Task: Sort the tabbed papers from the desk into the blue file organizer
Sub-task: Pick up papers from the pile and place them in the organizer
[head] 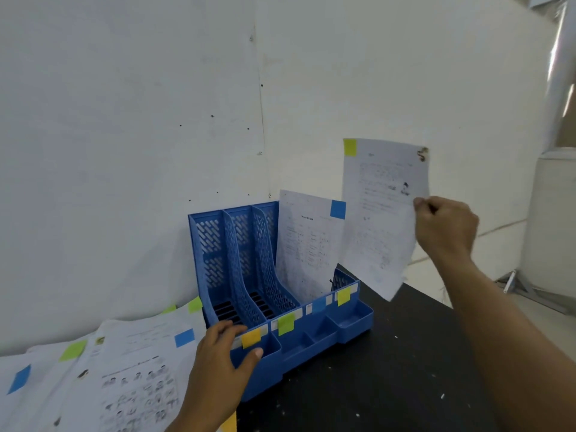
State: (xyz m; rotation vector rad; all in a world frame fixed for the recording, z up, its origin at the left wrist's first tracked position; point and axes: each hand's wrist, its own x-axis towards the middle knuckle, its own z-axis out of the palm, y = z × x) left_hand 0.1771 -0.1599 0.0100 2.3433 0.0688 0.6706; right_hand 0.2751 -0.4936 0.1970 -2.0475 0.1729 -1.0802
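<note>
The blue file organizer [237,275] stands on the black desk against the white wall, with orange, green, blue and yellow tabs along its front. One sheet with a blue tab [308,244] stands in a slot toward the right. My right hand [445,229] pinches the right edge of a sheet with a yellow tab [381,213], held up in the air above and right of the organizer. My left hand [223,363] holds the organizer's front left corner, thumb on the front tray. A pile of tabbed papers [124,363] lies on the desk at the left.
The black desk [374,369] has bare surface to the right and front of the organizer. The white wall [156,120] runs close behind. A white cylindrical container [551,219] stands on the floor at the far right.
</note>
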